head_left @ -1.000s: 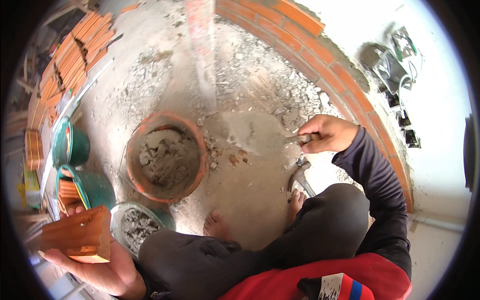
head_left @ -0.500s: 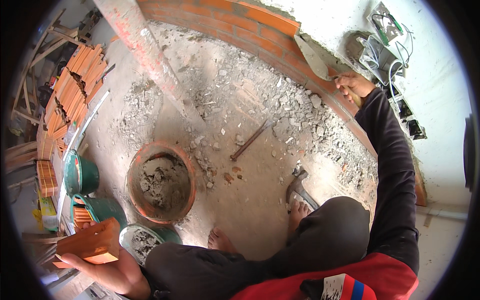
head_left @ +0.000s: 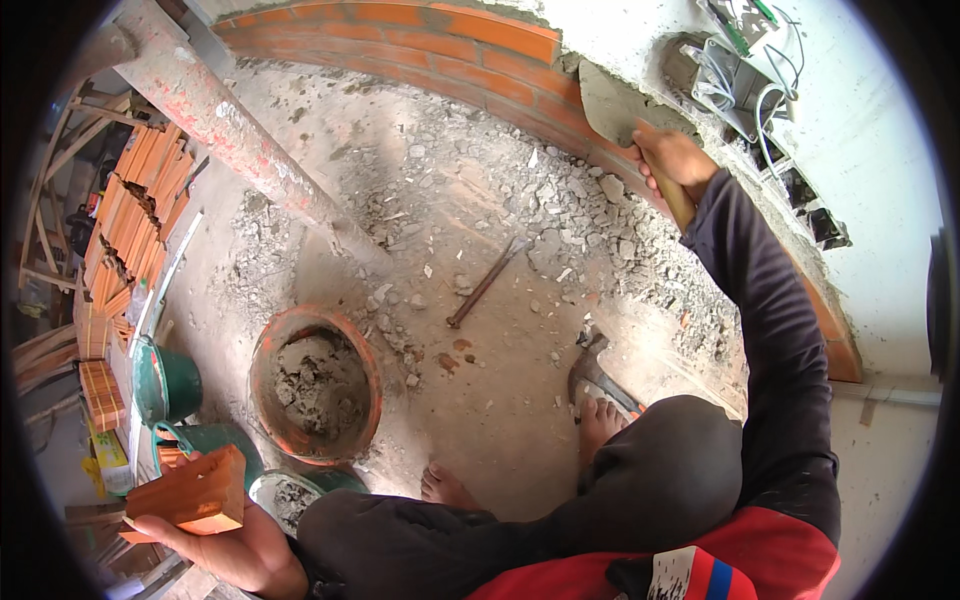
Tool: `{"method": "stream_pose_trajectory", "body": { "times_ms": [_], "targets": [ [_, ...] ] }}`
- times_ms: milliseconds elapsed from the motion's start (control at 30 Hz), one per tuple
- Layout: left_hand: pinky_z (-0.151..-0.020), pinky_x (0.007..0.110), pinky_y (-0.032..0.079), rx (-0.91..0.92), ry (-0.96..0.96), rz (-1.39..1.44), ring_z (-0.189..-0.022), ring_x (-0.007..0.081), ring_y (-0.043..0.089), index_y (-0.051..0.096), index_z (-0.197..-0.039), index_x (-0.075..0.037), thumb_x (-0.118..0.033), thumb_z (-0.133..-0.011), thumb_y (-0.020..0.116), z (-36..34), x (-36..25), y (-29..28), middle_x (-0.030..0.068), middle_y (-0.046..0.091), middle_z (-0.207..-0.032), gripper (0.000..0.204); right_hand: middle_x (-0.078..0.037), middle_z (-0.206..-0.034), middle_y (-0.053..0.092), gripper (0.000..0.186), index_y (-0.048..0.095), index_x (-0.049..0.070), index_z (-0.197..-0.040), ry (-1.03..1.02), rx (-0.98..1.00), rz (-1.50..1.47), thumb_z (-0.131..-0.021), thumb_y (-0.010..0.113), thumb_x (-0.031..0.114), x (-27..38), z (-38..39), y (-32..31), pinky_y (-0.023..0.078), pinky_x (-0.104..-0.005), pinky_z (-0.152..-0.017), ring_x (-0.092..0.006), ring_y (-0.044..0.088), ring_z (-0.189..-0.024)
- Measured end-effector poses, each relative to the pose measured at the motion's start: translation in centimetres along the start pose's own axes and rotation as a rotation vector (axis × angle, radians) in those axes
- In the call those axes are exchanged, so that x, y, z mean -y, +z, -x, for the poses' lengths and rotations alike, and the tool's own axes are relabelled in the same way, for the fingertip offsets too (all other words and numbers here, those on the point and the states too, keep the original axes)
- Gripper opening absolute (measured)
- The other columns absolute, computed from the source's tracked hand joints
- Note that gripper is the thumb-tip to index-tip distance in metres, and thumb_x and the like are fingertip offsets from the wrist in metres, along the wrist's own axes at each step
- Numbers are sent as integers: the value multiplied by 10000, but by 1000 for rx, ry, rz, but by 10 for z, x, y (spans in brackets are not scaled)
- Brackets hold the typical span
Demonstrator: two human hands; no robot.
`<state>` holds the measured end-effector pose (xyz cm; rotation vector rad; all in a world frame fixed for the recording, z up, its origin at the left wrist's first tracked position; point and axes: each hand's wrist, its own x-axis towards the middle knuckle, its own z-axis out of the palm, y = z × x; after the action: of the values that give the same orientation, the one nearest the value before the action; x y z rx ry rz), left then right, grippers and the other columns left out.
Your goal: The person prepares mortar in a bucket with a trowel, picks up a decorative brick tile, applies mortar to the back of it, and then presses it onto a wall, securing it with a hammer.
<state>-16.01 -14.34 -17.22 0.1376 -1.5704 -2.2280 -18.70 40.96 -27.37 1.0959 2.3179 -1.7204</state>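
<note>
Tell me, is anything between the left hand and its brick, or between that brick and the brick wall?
Nothing visible comes between the left hand and the brick it holds. Between that brick and the brick wall, an orange-rimmed bucket of grey mix stands on the floor, with rubble beyond it and a slanting pole nearby.

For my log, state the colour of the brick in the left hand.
The brick is orange, clearest in the head view.

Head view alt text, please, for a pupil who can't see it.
A person's right hand holds a trowel at a low brick wall; the left hand holds a brick. The floor holds rubble, a hammer and a bucket of grey mix.
</note>
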Motion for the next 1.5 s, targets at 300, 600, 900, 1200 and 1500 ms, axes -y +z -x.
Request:
{"method": "stream_pose_trajectory", "body": {
  "times_ms": [300, 600, 900, 1200, 1500],
  "targets": [
    [-974, 437, 506, 241, -31, 51, -1106, 271, 593, 511, -1178, -32, -488, -977, 512, -1, -3, -10, 146, 609, -1128, 499, -58, -606, 496, 338, 519, 9, -788, 4, 66, 359, -992, 453, 270, 44, -37, 0, 469, -365, -433, -180, 521, -468],
    [-1000, 446, 484, 340, -57, 113, -1101, 268, 590, 511, -1197, -30, -478, -978, 517, -3, -6, -11, 142, 607, -1120, 498, -80, -580, 495, 373, 554, -36, -826, -4, -23, 461, -995, 451, 280, 43, -10, -17, 437, -376, -411, -192, 508, -446],
    [-1017, 438, 480, 317, -82, 134, -1102, 282, 598, 538, -1150, -12, -483, -967, 536, -1, -6, -11, 144, 611, -1125, 505, -87, -601, 511, 378, 547, -48, -839, -12, 42, 534, -1000, 459, 282, 55, -25, -10, 437, -383, -418, -202, 507, -460],
    [-1001, 466, 488, 66, -5, 92, -1070, 299, 606, 521, -1159, -10, -500, -958, 539, 0, -1, -5, 161, 609, -1104, 531, -115, -693, 591, 376, 601, -79, -1014, -355, -68, 428, -1004, 451, 265, -48, 18, -11, 495, -349, -509, -202, 556, -508],
    [-997, 448, 469, 49, 12, -34, -1075, 281, 592, 479, -1219, -17, -513, -951, 552, 7, -2, 13, 137, 596, -1100, 568, -275, -863, 670, 376, 583, -52, -1098, -421, -508, 249, -924, 601, 281, -122, -50, 102, 514, -475, -751, -434, 658, -815]
  ]
}}
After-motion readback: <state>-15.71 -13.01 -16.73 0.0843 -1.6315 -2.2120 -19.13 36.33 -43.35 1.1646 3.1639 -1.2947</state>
